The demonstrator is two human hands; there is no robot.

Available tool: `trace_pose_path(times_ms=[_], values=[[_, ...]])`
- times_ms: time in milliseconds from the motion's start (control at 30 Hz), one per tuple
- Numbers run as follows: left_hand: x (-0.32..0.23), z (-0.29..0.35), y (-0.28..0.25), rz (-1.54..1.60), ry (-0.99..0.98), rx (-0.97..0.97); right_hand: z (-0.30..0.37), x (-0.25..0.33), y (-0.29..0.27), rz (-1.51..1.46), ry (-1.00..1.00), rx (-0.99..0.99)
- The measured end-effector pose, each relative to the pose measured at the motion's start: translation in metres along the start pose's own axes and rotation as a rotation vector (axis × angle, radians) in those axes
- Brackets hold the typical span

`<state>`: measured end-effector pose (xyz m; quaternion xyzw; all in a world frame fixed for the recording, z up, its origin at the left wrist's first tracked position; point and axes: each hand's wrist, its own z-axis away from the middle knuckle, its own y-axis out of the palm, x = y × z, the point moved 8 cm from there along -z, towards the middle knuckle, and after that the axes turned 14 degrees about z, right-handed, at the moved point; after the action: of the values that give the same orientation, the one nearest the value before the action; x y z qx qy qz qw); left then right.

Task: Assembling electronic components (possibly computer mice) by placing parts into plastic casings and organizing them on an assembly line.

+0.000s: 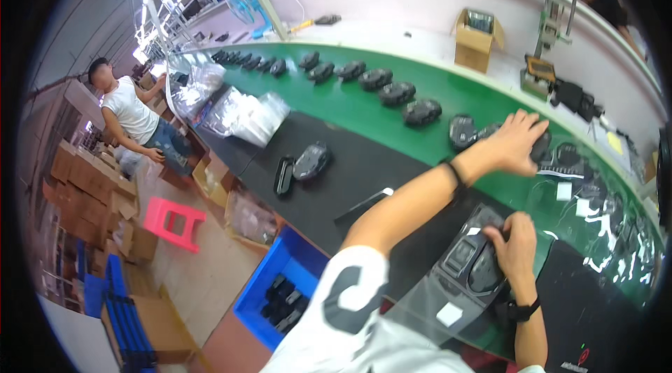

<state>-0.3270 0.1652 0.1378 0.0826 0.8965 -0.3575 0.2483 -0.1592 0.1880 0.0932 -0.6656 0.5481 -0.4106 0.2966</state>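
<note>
My left hand (514, 142) reaches across the green conveyor belt, its fingers and thumb curved around a dark rounded device (541, 144). Most of that device is hidden by the hand. Close to my body, my right hand (516, 247) grips the edge of a black device in a clear bag (458, 254), thumb toward its face. The bag, with a white square label (449, 314) on it, lies over the dark work surface. Beside my left wrist, another black device (462, 131) sits on the belt.
Black devices (422, 112) line the green belt (315, 96). Bagged units (616, 233) lie at right. Clear bags (255, 117), an open black case (283, 175) and a device (311, 161) rest on the left mat. A blue bin (280, 261) stands below; a person (136, 114) is at far left.
</note>
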Motion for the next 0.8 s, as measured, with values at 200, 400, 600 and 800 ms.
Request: trace_pose_path(times_ms=[200,400,600,800], values=[[-0.186,0.133,-0.07,0.09,-0.095,0.121,-0.013,-0.006,0.012,-0.087,-0.186,0.11],[-0.226,0.206,0.005,0.211,-0.204,0.332,-0.06,-0.036,-0.001,-0.216,-0.036,0.321],[-0.179,0.192,0.039,0.015,-0.227,0.18,-0.167,-0.105,0.006,0.072,-0.073,0.372],[-0.164,0.156,0.055,-0.061,-0.165,0.25,-0.232,-0.155,0.064,0.296,-0.245,0.344]])
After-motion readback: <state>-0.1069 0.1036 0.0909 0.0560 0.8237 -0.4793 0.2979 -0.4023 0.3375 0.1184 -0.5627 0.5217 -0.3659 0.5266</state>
